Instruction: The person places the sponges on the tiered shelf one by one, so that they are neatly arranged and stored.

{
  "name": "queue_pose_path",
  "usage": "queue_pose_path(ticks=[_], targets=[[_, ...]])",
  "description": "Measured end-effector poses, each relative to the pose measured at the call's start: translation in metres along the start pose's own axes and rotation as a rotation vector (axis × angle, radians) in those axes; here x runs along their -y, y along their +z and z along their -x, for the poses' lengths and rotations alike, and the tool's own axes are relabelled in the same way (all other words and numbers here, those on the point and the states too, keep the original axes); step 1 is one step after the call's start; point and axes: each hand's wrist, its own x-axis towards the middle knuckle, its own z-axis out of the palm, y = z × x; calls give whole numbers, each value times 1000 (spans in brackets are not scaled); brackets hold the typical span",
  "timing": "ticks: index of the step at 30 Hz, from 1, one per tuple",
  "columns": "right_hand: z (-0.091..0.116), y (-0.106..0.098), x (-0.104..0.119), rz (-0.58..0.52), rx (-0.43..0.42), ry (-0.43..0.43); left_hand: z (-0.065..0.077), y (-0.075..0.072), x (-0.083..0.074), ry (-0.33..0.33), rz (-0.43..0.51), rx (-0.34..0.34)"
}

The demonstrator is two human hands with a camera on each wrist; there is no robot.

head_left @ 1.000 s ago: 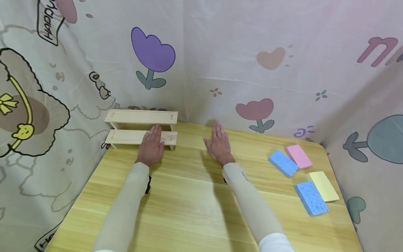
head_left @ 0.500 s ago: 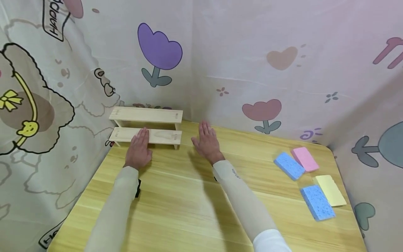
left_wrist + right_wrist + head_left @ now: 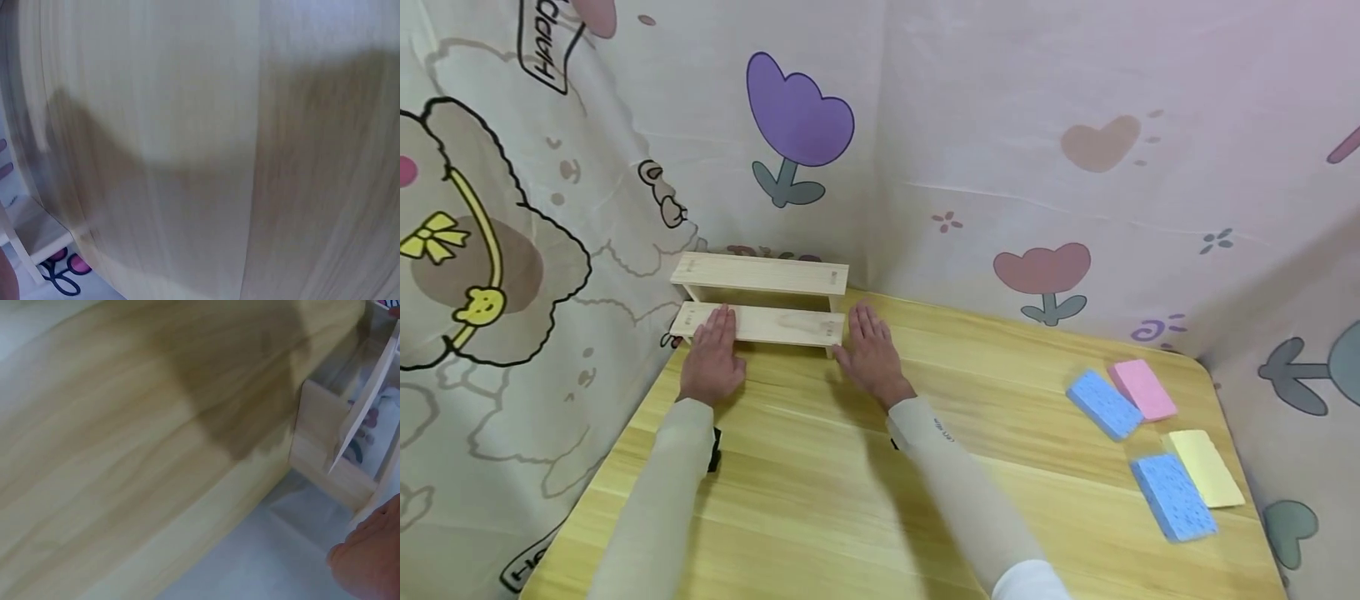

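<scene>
A pale wooden two-step rack [image 3: 790, 326] stands at the back left of the table in the head view. My left hand [image 3: 712, 360] lies over the left part of its lower step, palm down, with straight fingers. Beside the lower step's right end is my right hand [image 3: 876, 360], fingers straight and together, the thumb close to the step's corner. The right wrist view shows the rack's end panel [image 3: 322, 425] from the side, with part of my right hand [image 3: 369, 550] below it. In the left wrist view only a corner of the rack [image 3: 37, 228] appears.
On the table's right side lie two blue sponges [image 3: 1103, 405] [image 3: 1174, 497], a pink sponge [image 3: 1144, 390] and a yellow one [image 3: 1206, 467], overlapping in pairs. A printed cloth [image 3: 940, 125] hangs behind and along both sides of the wooden table [image 3: 820, 500].
My left hand has slid left along the lower step. The right hand has moved left, up to the rack's right end. The head view has turned slightly; rack and sponges stay put.
</scene>
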Motion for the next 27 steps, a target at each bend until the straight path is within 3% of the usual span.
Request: queue_pose_path(ticks=[15,27], targets=[[-13,16,38,40,28,-47,9,-2,27,-100,32,-34],[-22,32,55,129,59,-81,12,2,33,-141,59,-51]])
